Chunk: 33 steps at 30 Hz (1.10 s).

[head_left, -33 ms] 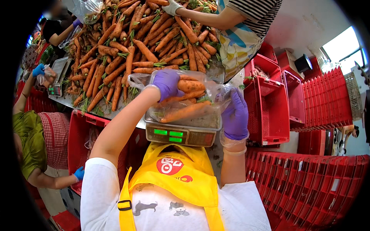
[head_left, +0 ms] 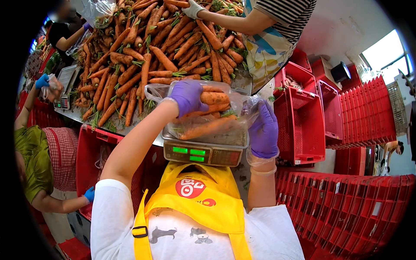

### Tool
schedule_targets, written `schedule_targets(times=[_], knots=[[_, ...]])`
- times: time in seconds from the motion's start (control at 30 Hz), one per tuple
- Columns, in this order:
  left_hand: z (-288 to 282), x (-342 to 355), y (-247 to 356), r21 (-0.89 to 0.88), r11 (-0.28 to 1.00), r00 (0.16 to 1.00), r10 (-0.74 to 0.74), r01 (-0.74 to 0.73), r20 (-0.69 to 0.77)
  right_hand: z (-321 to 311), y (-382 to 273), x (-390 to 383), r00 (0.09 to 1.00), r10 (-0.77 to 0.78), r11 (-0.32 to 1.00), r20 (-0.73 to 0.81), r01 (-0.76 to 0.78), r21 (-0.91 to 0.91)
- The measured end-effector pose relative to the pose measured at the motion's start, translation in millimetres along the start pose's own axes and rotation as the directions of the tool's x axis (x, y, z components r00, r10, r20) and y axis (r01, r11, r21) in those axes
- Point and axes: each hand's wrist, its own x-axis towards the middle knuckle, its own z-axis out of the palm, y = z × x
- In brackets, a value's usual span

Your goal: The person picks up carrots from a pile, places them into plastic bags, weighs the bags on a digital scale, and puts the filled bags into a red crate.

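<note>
A clear plastic bag (head_left: 242, 97) with several carrots (head_left: 212, 126) in it lies over the pan of a digital scale (head_left: 201, 152) in front of me. My left hand (head_left: 186, 97), in a purple glove, closes over the bag's left part, against the upper carrots. On the right, my right hand (head_left: 263, 132), also gloved in purple, pinches the bag's gathered plastic edge. Green digits glow on the scale's front panel. Just beyond the bag, a big heap of carrots (head_left: 164, 56) with green stem ends covers the metal table.
Across the table, a person in a striped top (head_left: 286, 15) reaches a gloved hand into the heap. At left, a co-worker in a green top (head_left: 32, 158) holds up a bag near another scale (head_left: 67, 82). Red crates (head_left: 307, 125) stand at right; another red crate (head_left: 93, 151) sits below the table.
</note>
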Motion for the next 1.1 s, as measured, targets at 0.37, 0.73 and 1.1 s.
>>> schedule_targets(times=[0.37,0.73,1.1], knots=[[-88.4,-131.9,-109.0,-0.834,0.549,0.923,-0.342,0.044,-0.177,-48.5,-22.4,17.9,0.985,0.169,0.985,0.031,-0.170,0.017],[11.9,-51.1,-263.5,-0.975,-0.121,0.758,-0.649,-0.184,-0.063,-51.2,-26.1,0.9,0.978,0.205,0.966,0.028,-0.198,-0.165],[-47.2,-81.1,-17.3,-0.115,0.966,0.651,0.066,-0.233,-0.756,-9.2,-29.1,-9.7,0.985,-0.150,0.891,0.086,0.172,-0.421]])
